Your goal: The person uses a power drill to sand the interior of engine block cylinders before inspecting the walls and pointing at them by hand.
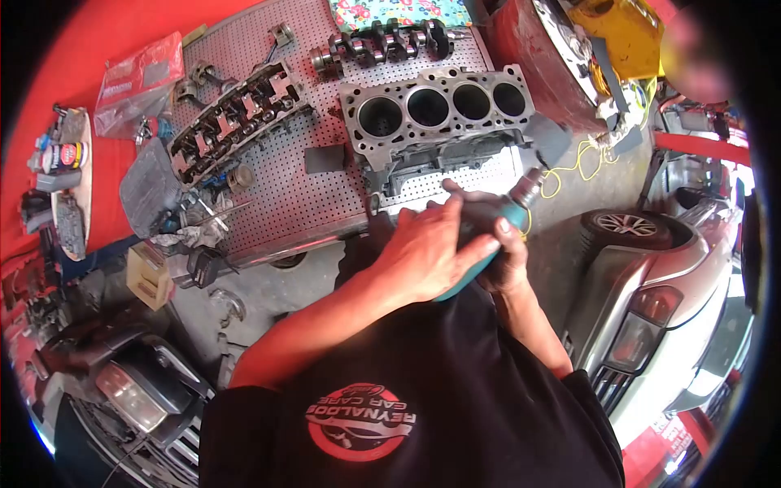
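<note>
A teal power drill [472,272] with a metal chuck [527,187] is held close to my black shirt, the chuck pointing away to the upper right. My left hand [427,248] lies over its dark part, fingers bent around it and slightly blurred. From the other side, my right hand [510,256] grips the teal body, thumb on top. Just beyond the hands, an engine block [439,118] with open cylinder bores rests on the perforated metal table [268,199]. The drill's lower end is hidden by my left hand and wrist.
Behind the block lies a crankshaft [390,45]; left of it, a cylinder head [236,122] and a dark square sheet [325,159]. A yellow cord [579,167] trails on the right. Cars with a headlight [134,394] and a wheel [625,225] flank me.
</note>
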Demonstrator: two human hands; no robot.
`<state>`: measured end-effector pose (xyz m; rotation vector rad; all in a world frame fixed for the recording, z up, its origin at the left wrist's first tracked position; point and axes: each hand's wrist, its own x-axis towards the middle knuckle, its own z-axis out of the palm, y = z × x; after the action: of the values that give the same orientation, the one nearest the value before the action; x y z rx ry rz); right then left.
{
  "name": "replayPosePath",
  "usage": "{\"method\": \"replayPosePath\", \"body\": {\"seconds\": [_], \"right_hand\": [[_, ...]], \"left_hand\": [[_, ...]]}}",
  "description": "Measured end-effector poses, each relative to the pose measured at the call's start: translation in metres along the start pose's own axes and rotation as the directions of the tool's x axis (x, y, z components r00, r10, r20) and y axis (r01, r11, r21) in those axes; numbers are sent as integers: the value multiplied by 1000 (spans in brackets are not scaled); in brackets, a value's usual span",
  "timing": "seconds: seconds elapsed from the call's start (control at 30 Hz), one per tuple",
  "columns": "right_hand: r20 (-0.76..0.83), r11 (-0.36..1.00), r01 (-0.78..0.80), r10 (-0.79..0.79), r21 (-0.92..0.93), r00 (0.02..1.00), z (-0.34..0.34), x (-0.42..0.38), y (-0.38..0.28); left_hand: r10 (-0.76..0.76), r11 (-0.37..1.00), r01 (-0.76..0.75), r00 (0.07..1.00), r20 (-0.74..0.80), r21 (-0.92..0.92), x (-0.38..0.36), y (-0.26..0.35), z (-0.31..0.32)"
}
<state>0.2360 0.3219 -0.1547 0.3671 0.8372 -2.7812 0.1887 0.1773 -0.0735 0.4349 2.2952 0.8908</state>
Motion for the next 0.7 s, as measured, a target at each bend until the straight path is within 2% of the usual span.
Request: {"method": "replayPosePath", "body": {"seconds": [0.03, 0.07, 0.1, 0.13, 0.17, 0.2, 0.23, 0.27, 0.3, 0.33, 0.37, 0.47, 0.57, 0.6, 0.7], "right_hand": [[-36, 998, 32, -30, 55, 999, -8, -10, -5], [-58, 991, 95, -90, 91, 994, -15, -18, -11], [-162, 989, 151, -150, -2, 975, -29, -25, -15], [-192, 985, 173, -165, 28, 968, -50, -32, -19], [-223, 979, 194, -177, 59, 959, -68, -39, -23], [-259, 973, 225, -205, 49, 944, -74, -48, -36], [-319, 961, 240, -186, 139, 929, -82, -61, -46], [-322, 946, 289, -229, 149, 919, -104, -73, -53], [-326, 931, 331, -267, 156, 907, -130, -87, -62], [-364, 917, 372, -301, 144, 882, -151, -100, -70], [-400, 904, 408, -330, 126, 855, -170, -114, -77], [-443, 863, 483, -379, 148, 813, -224, -153, -98], [-467, 831, 537, -420, 146, 778, -260, -187, -103], [-474, 823, 548, -427, 149, 770, -265, -196, -102], [-499, 814, 565, -438, 132, 748, -273, -218, -90]], "left_hand": [[-17, 997, 11, 996, 83, 73, 7, 14, 4], [31, 985, -48, 994, 106, 163, 16, 21, 13], [76, 962, -107, 988, 131, 250, 25, 28, 24], [219, 928, -224, 974, 49, 299, 31, 34, 36], [225, 876, -253, 967, 118, 411, 40, 41, 40], [271, 917, -226, 958, -98, 329, 52, 43, 47], [297, 943, -227, 904, -308, 244, 69, 39, 53], [57, 984, -115, 927, -371, -136, 90, 30, 51], [-197, 863, -1, 920, -338, -506, 111, 18, 46], [-264, 654, -20, 931, -252, -756, 129, 5, 35], [-303, 371, -28, 941, -149, -928, 143, -10, 24], [-271, 135, -35, 960, -71, -990, 176, -53, 14], [-288, 96, -77, 952, -102, -992, 184, -54, 18], [-242, 73, -80, 966, -96, -994, 187, -64, 19], [-305, 150, -95, 942, -138, -984, 177, -46, 29]]}}
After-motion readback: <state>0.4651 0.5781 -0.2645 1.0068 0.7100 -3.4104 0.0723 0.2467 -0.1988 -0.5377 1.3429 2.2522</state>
